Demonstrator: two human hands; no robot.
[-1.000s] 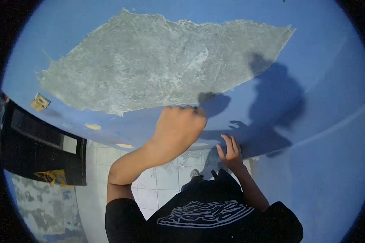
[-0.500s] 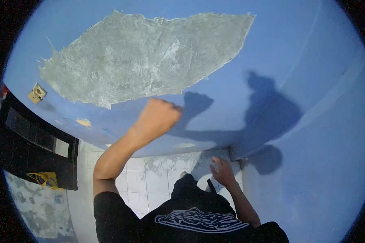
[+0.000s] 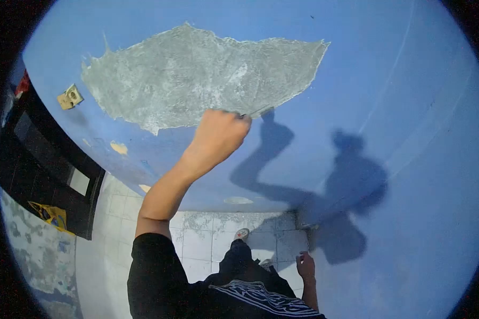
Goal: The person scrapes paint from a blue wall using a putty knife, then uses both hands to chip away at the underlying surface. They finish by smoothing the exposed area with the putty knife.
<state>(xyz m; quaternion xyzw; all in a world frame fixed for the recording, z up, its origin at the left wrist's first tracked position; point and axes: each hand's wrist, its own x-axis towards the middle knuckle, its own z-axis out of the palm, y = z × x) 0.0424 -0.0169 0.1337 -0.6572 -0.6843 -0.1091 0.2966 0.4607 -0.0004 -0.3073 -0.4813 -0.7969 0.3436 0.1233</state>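
My left hand [image 3: 224,130] is raised to the blue wall [image 3: 324,101], fingers closed in a fist. From its knuckle side a thin, scraper-like tool [image 3: 254,114] sticks out towards the right; most of it is hidden by the fist. Its tip lies at the lower edge of a large grey bare patch [image 3: 170,74] where the paint is gone. Low down at the right, my right hand [image 3: 306,266] hangs beside my body, its fingers loosely bent and apart, with nothing seen in it.
A beige socket box [image 3: 70,97] juts from the wall at left. Dark wooden furniture [image 3: 42,165] and a yellow bag [image 3: 50,215] are at the left. Below are white floor tiles [image 3: 198,242] and my foot [image 3: 242,234]. Another blue wall [image 3: 399,239] meets at the corner.
My left hand has moved up and right against the wall, reaching the patch's lower edge. My right hand has dropped lower. The view has shifted, and my foot now shows.
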